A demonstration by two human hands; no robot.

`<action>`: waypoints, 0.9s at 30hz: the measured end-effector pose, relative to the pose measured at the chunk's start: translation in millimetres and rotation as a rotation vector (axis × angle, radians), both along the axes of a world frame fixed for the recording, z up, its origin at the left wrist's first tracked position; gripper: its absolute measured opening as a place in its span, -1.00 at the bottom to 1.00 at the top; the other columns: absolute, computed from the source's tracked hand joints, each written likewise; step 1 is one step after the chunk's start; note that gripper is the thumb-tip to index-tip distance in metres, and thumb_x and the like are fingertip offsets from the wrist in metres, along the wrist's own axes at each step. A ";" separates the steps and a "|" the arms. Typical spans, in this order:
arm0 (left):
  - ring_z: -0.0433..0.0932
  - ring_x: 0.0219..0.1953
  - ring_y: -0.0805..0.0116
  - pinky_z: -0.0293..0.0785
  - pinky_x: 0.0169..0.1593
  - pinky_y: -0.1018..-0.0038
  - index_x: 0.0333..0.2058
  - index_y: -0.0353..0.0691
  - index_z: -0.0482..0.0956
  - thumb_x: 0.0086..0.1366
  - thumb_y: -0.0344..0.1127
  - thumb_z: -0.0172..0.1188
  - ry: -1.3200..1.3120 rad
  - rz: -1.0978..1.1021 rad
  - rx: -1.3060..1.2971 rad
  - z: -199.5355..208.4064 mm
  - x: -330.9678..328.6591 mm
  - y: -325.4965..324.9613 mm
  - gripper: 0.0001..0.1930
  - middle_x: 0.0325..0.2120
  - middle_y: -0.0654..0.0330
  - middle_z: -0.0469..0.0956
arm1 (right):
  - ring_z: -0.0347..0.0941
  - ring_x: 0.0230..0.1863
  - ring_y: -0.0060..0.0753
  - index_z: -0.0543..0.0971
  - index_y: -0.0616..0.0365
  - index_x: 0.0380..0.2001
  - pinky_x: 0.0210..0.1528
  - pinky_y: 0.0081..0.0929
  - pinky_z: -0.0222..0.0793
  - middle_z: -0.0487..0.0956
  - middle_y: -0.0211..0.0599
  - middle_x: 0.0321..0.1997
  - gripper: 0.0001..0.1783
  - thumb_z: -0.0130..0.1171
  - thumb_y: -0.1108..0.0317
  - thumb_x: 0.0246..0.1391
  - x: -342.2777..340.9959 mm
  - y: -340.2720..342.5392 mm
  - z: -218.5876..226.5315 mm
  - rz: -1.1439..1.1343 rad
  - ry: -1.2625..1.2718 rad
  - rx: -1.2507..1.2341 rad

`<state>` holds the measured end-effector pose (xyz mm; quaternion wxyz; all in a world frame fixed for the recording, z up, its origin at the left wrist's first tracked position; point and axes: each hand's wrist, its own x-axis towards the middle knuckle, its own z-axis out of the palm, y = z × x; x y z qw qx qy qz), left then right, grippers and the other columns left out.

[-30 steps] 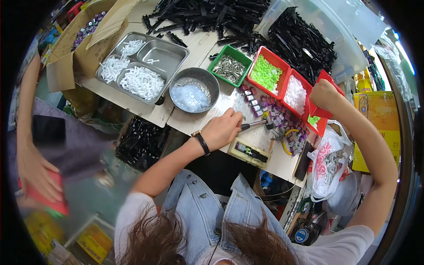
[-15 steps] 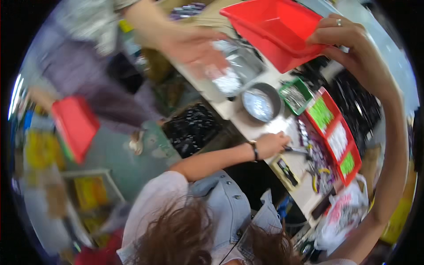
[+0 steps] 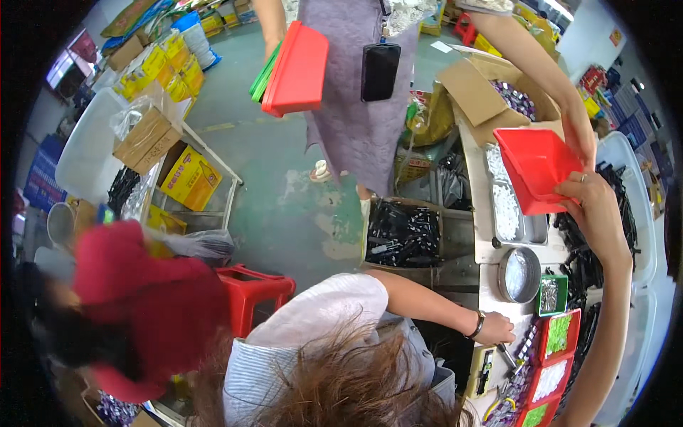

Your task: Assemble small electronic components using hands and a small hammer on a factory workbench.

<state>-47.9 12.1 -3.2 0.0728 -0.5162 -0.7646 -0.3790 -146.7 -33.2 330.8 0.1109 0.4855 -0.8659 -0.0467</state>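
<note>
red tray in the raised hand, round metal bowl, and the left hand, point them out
red tray (image 3: 535, 165), head view, on its inner floor
round metal bowl (image 3: 519, 275), head view, on its inside bottom
left hand (image 3: 496, 329), head view, on the back of the hand

A red stool (image 3: 250, 293) stands near stacked yellow cartons (image 3: 186, 176) and a round metal bowl (image 3: 519, 275)

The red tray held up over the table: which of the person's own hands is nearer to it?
Right. The right hand grips the red tray at its edge; the left hand rests far below on the table.
</note>
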 end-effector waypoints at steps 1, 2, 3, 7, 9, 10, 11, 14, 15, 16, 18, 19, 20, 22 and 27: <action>0.51 -0.28 0.10 0.47 -0.24 0.23 -0.29 -0.12 0.46 0.10 -0.33 0.15 0.021 -0.012 0.007 1.6 1.5 2.0 -0.82 -0.39 0.12 0.45 | 0.46 -0.22 -0.03 0.59 0.20 -0.40 -0.15 -0.21 0.36 0.54 -0.18 -0.37 -0.82 0.21 0.58 -0.20 -3.9 -1.1 -3.5 0.029 -0.010 -0.060; 0.51 -0.29 0.10 0.47 -0.27 0.24 -0.33 -0.16 0.45 0.08 -0.34 0.15 0.068 0.002 0.089 0.4 0.9 -1.8 -0.85 -0.41 0.11 0.44 | 0.46 -0.22 -0.03 0.59 0.19 -0.39 -0.15 -0.20 0.36 0.54 -0.18 -0.35 -0.81 0.22 0.59 -0.19 -8.8 -2.9 -8.3 0.054 -0.022 -0.118; 0.51 -0.30 0.10 0.47 -0.27 0.24 -0.35 -0.17 0.45 0.07 -0.34 0.14 0.055 0.029 0.097 1.9 0.5 -4.2 -0.85 -0.42 0.11 0.44 | 0.46 -0.21 -0.02 0.58 0.19 -0.37 -0.15 -0.19 0.35 0.54 -0.18 -0.34 -0.79 0.22 0.59 -0.18 -12.6 -0.4 -10.8 0.066 -0.037 -0.174; 0.49 -0.33 0.11 0.46 -0.30 0.24 -0.46 -0.22 0.42 0.02 -0.36 0.14 -0.024 0.044 0.205 10.7 -2.0 -21.5 -0.88 -0.49 0.09 0.42 | 0.44 -0.28 0.03 0.53 0.11 -0.33 -0.23 -0.24 0.38 0.51 -0.16 -0.36 -0.91 0.14 0.44 0.04 -28.1 -38.2 -11.7 0.266 0.057 -0.226; 0.43 -0.42 0.06 0.40 -0.34 0.19 -0.54 -0.26 0.39 0.03 -0.32 0.16 -0.102 -0.026 0.341 28.6 -4.8 -48.4 -0.83 -0.50 0.07 0.39 | 0.46 -0.40 -0.09 0.52 0.08 -0.29 -0.35 -0.34 0.38 0.55 -0.24 -0.33 -0.92 0.07 0.39 0.15 -43.2 -48.8 -18.5 0.313 0.137 -0.294; 0.45 -0.41 0.04 0.40 -0.32 0.20 -0.51 -0.29 0.41 0.08 -0.32 0.20 -0.019 -0.001 0.335 31.9 -5.1 -59.3 -0.82 -0.50 0.05 0.41 | 0.48 -0.44 -0.10 0.52 0.10 -0.37 -0.35 -0.25 0.36 0.52 -0.20 -0.46 -0.89 0.00 0.38 0.08 -23.7 -54.8 -5.9 0.212 -0.036 -0.305; 0.50 -0.41 0.06 0.44 -0.32 0.27 -0.44 -0.30 0.49 0.11 -0.39 0.25 -0.263 0.045 0.383 55.3 0.5 -66.8 -0.87 -0.49 0.05 0.48 | 0.49 -0.48 -0.11 0.52 0.11 -0.44 -0.35 -0.16 0.34 0.49 -0.16 -0.59 -0.84 -0.06 0.36 0.01 -12.2 -56.1 9.1 0.097 -0.196 -0.321; 0.58 -0.48 0.23 0.46 -0.41 0.44 -0.36 -0.31 0.55 0.12 -0.49 0.28 -0.357 0.084 0.373 66.1 9.9 -64.4 -0.88 -0.50 0.08 0.55 | 0.59 -0.30 -0.03 0.59 0.12 -0.23 -0.24 -0.19 0.54 0.61 -0.11 -0.43 -0.65 0.18 0.57 -0.20 -8.1 -19.1 0.3 0.180 0.341 -0.195; 0.60 -0.51 0.33 0.46 -0.44 0.50 -0.36 -0.32 0.56 0.13 -0.51 0.28 -0.412 0.074 0.385 72.2 14.2 -62.6 -0.90 -0.52 0.09 0.57 | 0.54 -0.38 -0.20 0.61 0.11 -0.24 -0.32 -0.32 0.46 0.60 -0.20 -0.45 -0.71 0.19 0.51 -0.13 6.8 11.1 -3.8 0.048 0.373 -0.203; 0.60 -0.50 0.40 0.47 -0.43 0.54 -0.36 -0.33 0.56 0.16 -0.51 0.27 -0.556 0.069 0.356 66.9 15.3 -70.0 -0.92 -0.53 0.13 0.59 | 0.48 -0.46 -0.37 0.62 0.11 -0.26 -0.41 -0.44 0.38 0.58 -0.29 -0.48 -0.78 0.20 0.46 -0.06 28.5 36.2 -16.1 -0.034 0.386 -0.224; 0.60 -0.48 0.51 0.50 -0.38 0.60 -0.35 -0.35 0.55 0.21 -0.52 0.24 -0.763 0.178 0.327 50.2 23.2 -98.4 -0.94 -0.54 0.19 0.60 | 0.35 -0.58 -0.67 0.65 0.12 -0.30 -0.54 -0.67 0.21 0.51 -0.44 -0.59 -0.87 0.24 0.38 0.05 78.6 79.9 -56.7 -0.200 0.336 -0.489; 0.60 -0.47 0.53 0.51 -0.35 0.61 -0.34 -0.36 0.55 0.22 -0.53 0.23 -0.835 0.168 0.362 46.9 27.0 -96.5 -0.95 -0.54 0.22 0.61 | 0.28 -0.63 -0.81 0.67 0.14 -0.32 -0.59 -0.76 0.13 0.46 -0.50 -0.68 -0.88 0.27 0.36 0.08 112.7 107.6 -71.9 -0.364 0.299 -0.662; 0.60 -0.42 0.53 0.52 -0.29 0.62 -0.33 -0.37 0.54 0.23 -0.53 0.22 -0.850 0.135 0.338 51.4 29.8 -90.8 -0.94 -0.50 0.23 0.61 | 0.21 -0.68 -0.82 0.66 0.16 -0.28 -0.61 -0.74 0.09 0.41 -0.54 -0.73 -0.86 0.27 0.36 0.11 152.6 133.9 -92.9 -0.692 0.206 -0.749; 0.60 -0.39 0.55 0.51 -0.27 0.63 -0.32 -0.37 0.55 0.23 -0.54 0.22 -0.874 0.036 0.348 48.5 39.2 -73.4 -0.94 -0.48 0.22 0.61 | 0.16 -0.71 -0.68 0.66 0.11 -0.34 -0.62 -0.63 0.06 0.37 -0.44 -0.74 -0.88 0.29 0.33 0.07 225.9 186.2 -174.9 -1.183 0.092 -0.915; 0.54 -0.42 0.59 0.46 -0.31 0.63 -0.33 -0.32 0.58 0.17 -0.53 0.27 -0.759 0.006 0.273 54.0 43.9 -54.6 -0.91 -0.45 0.24 0.60 | 0.43 -0.36 -0.39 0.64 0.17 -0.21 -0.27 -0.46 0.33 0.56 -0.28 -0.43 -0.81 0.23 0.43 0.07 329.5 175.7 -262.3 -1.443 0.030 -1.036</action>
